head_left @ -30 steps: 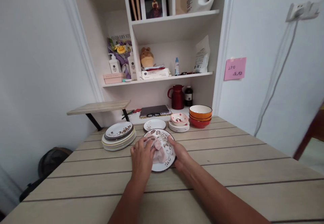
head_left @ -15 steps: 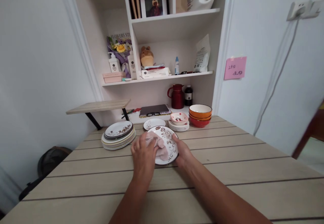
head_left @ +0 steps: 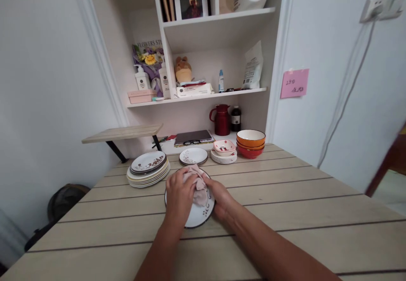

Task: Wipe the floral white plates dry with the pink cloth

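A white plate [head_left: 197,217] with a dark rim and brown floral pattern is between my hands above the wooden table. My left hand [head_left: 178,193] is closed on a pale pink cloth [head_left: 199,191] pressed against the plate's face. My right hand [head_left: 221,195] grips the plate's right edge, its thumb over the rim near the cloth; the fingers underneath are hidden. Just beyond lie similar small patterned plates [head_left: 193,156], stacked.
Larger plates [head_left: 148,171] are stacked at left, near a small raised wooden shelf [head_left: 123,133]. At back right stand small dishes [head_left: 223,152] and orange and red bowls [head_left: 250,144]. Behind are a dark red jug [head_left: 222,120], a laptop-like dark slab [head_left: 194,136] and glasses [head_left: 191,142].
The plate has come down and toward me, lying flatter, uncovering the small plates behind. The cloth has shifted up to the plate's far side, and my right hand has moved slightly left.
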Demonstrator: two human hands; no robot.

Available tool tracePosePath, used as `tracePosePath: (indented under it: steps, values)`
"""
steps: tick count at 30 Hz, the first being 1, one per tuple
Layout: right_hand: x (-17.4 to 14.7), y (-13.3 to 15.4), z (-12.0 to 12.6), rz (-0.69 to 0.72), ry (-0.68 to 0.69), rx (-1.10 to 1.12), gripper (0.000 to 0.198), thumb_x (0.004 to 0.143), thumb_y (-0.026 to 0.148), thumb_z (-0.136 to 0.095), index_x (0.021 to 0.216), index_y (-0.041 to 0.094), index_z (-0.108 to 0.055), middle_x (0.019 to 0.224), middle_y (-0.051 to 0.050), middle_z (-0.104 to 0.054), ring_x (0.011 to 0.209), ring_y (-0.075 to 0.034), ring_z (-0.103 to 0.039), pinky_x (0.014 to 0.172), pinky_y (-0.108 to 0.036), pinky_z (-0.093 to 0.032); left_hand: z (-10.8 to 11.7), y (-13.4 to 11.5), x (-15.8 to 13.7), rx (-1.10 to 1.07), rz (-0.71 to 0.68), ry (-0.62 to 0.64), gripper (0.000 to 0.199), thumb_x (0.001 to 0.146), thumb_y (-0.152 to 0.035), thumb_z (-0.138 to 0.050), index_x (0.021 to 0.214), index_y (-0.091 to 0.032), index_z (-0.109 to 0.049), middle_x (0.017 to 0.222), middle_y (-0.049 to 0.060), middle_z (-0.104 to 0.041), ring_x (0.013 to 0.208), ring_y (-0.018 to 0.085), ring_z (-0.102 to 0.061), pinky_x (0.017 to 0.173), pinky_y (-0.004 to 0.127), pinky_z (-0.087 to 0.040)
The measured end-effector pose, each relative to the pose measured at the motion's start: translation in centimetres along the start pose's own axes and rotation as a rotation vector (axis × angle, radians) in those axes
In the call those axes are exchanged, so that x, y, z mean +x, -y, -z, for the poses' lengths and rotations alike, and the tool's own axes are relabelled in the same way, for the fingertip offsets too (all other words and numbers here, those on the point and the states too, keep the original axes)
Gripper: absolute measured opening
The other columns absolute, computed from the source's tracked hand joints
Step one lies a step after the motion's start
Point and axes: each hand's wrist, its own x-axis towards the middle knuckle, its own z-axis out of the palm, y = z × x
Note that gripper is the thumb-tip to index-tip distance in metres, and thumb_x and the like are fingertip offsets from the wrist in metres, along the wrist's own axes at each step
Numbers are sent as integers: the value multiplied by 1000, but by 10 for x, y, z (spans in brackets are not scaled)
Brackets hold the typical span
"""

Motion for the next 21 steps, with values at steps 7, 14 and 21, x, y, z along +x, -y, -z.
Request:
tracePosePath:
  steps: [7, 14, 21]
  values:
    - [10, 6, 8, -22, -131, 43, 34, 91, 35, -50, 108, 9, -65, 81, -12, -77, 72, -22, -73, 81, -38, -55, 0, 8, 0, 132, 192, 2, 26, 86, -21, -58, 108, -28, -69, 123, 8, -58, 112, 27, -50, 98, 46, -37]
    - [20, 20, 25, 50, -176, 102, 41, 92, 39, -48, 117, 10, -60, 86, -12, -77, 78, -23, -73, 82, -39, -54, -10, -5, -4, 50, 80, 182, 28, 88, -19, -53, 111, -24, -66, 123, 9, -58, 112, 26, -51, 93, 41, -42]
    - [14, 14, 17, -38, -152, 36, 36, 91, 40, -50, 102, 10, -67, 78, -11, -76, 71, -23, -72, 78, -39, -55, -15, -9, -6, -19, -3, 200, 29, 88, -18, -52, 112, -24, -65, 122, 8, -58, 110, 26, -53, 93, 42, -43]
